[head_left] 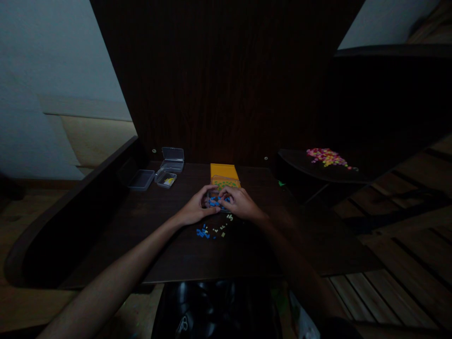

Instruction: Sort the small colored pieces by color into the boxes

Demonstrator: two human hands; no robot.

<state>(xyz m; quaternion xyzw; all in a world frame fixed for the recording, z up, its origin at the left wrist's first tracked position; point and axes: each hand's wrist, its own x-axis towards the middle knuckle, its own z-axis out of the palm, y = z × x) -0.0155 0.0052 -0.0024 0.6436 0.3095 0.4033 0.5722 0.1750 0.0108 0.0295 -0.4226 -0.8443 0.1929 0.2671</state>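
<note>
My left hand (195, 208) and my right hand (239, 203) meet at the middle of a dark wooden table (169, 254). Both have their fingers curled round a small clear box (213, 201) that holds blue pieces. Just behind the hands stands an orange box (223, 172) with a studded orange and green plate at its front. In front of the hands lie loose blue pieces (202, 232) and a few pale ones (226, 225) on the tabletop.
Clear plastic cases (172, 159) lie open at the table's back left, one tray (165, 180) with a yellow bit inside. A pile of pink and yellow pieces (326, 157) sits on a dark side shelf at the right. A dark wooden panel rises behind.
</note>
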